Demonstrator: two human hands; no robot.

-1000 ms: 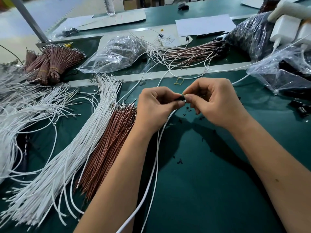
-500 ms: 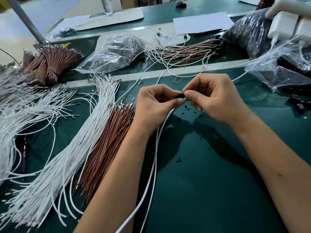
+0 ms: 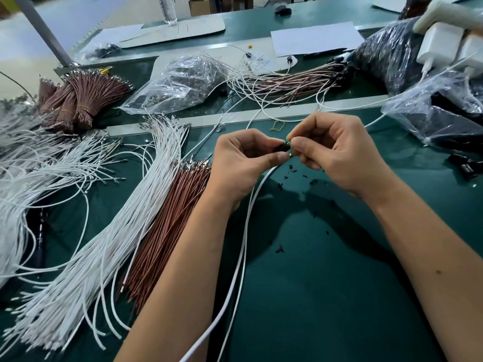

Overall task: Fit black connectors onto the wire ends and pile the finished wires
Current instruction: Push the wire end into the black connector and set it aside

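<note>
Green bench mat (image 3: 326,296) carries everything. Left of left hand (image 3: 243,163): brown wire bundle (image 3: 167,231) flat on mat, white wire bundle (image 3: 104,231) touching its left side, loose white wire tangle (image 3: 39,165) farther left. Under and just below both hands: small black bits (image 3: 290,176) scattered on mat. Beyond hands: pale strip (image 3: 235,117) across bench, yellow rubber band (image 3: 277,125) near it, clear plastic bag (image 3: 180,84), tied brown wire bunches (image 3: 81,97). Right of right hand (image 3: 337,155): clear bag with dark parts (image 3: 439,111).
</note>
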